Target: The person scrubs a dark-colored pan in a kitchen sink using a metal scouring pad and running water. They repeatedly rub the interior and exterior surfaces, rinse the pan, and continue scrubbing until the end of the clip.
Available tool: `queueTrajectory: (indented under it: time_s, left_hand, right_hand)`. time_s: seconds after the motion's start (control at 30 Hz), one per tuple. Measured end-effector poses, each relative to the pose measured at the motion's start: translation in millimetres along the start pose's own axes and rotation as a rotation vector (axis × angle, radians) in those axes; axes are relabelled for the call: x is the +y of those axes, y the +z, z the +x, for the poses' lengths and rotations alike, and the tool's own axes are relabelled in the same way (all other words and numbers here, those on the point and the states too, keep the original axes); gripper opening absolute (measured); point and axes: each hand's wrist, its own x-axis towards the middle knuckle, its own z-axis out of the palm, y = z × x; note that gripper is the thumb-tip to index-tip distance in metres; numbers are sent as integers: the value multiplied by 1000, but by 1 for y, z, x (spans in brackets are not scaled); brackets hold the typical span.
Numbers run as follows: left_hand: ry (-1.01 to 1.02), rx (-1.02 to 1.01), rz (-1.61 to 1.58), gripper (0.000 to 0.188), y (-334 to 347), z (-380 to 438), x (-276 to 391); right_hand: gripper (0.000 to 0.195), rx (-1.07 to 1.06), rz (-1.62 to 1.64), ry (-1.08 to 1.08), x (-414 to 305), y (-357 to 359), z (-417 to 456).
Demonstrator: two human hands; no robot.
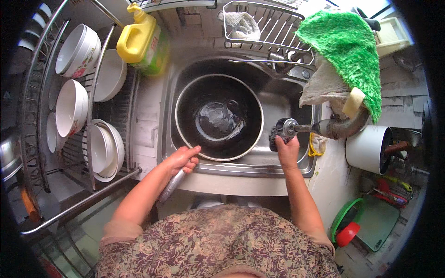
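Note:
A dark wok (219,87) with a pale rim rests in the stainless-steel sink (278,102), a little shiny water pooled in its bottom. Its grey handle (172,186) points toward me, and my left hand (184,160) is wrapped around it close to the rim. To the right of the wok, my right hand (288,151) grips the black-and-chrome head (288,128) of the faucet. A thin metal stem joins that head to a thick, bent grey spout (354,127). My right fingers are partly hidden beneath the head.
White bowls (71,107) stand in a metal dish rack (94,139) at left, beside a yellow detergent bottle (139,41). A wire basket (266,27) hangs behind the sink. Green fluffy cloth (347,52) drapes over the spout. A white utensil holder (366,149) lies at right.

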Motion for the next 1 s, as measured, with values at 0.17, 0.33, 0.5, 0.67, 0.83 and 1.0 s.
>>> queueTrajectory:
  time_s: [0.17,0.33,0.5,0.67,0.83,1.0]
  left_hand:
    - [-100,-23,71,34,-11,20,15]
    - [-50,64,282,31,-30,33,21]
    - [704,459,1196,35,-26,19,10]
    - [321,417,1657,32,1,-7,37]
    - [590,548,1477,25,-3,16,91]
    - [1058,895,1333,30,-16,115,152]
  right_hand:
    - [20,-60,-343,-460,-10,57,29]
    - [23,-119,-406,-385,3,96,51]
    - [23,-265,-662,-421,24,107,52]
    - [25,-333,-749,-415,28,113,37]
    - [24,-290,-676,-407,40,114,37]
    - [24,-245,-424,-238,47,120,38]
